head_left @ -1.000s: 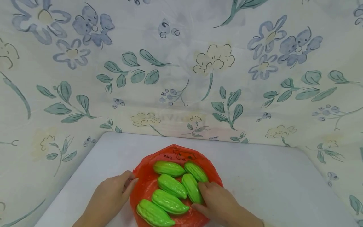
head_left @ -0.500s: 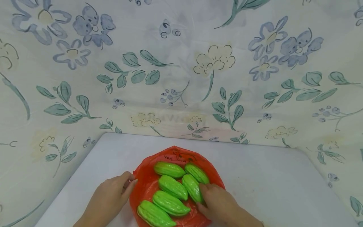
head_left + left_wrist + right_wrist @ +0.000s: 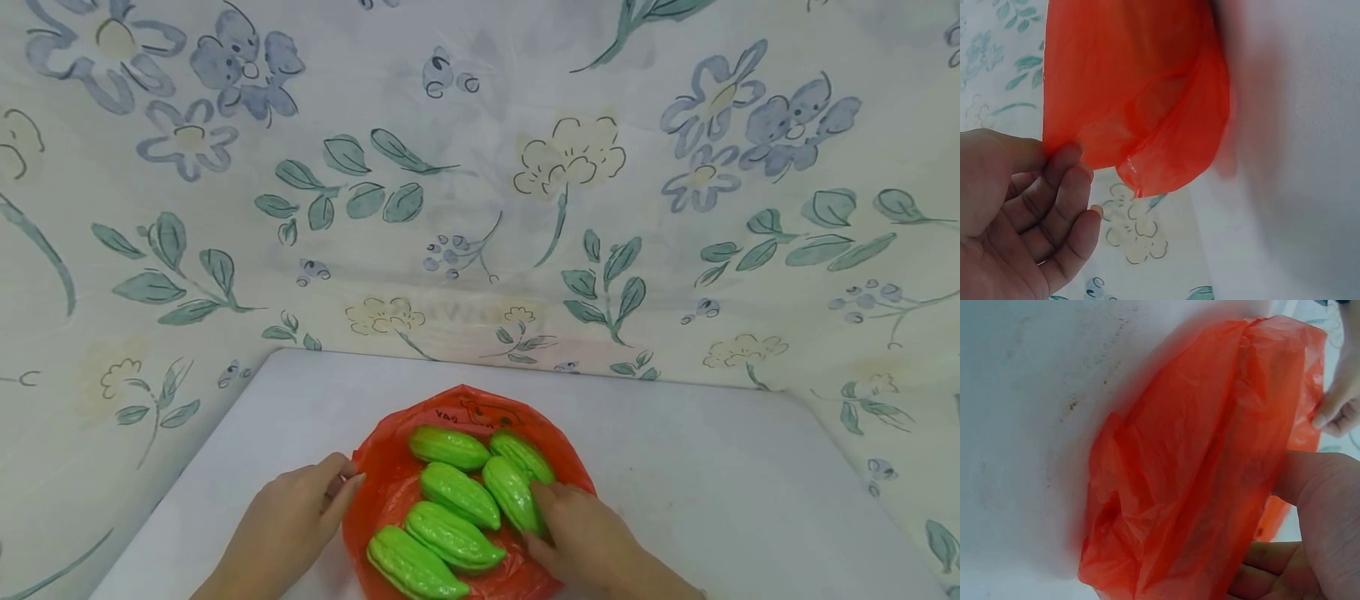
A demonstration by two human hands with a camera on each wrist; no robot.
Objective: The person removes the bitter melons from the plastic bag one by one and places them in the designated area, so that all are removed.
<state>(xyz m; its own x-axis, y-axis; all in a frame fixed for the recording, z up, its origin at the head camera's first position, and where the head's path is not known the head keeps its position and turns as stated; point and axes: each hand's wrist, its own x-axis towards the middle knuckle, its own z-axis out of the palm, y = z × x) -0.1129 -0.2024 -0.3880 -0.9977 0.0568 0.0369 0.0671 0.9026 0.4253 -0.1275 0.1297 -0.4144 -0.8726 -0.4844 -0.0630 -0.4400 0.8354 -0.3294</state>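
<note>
A red plastic bag (image 3: 378, 467) with dark print inside its far wall stands wide-mouthed on the table. Several glossy light-green bitter melons (image 3: 453, 537) lie in it, ridged and pointed at one end. At the bag's left rim my left hand (image 3: 288, 517) pinches the plastic between thumb and fingers, also plain in the left wrist view. Reaching over the right rim, my right hand (image 3: 585, 533) grips the rightmost bitter melon (image 3: 512, 493) by its right side. In the right wrist view, the bag wall (image 3: 1191, 444) hides the melons and part of the right hand (image 3: 1329, 519).
The white table (image 3: 712, 467) extends on both sides of the bag, with small dark specks on it in the right wrist view. Behind it and at the sides hangs a floral cloth (image 3: 480, 208).
The gripped bitter melon has shifted very slightly rightward with my right hand. My left hand stays at the rim.
</note>
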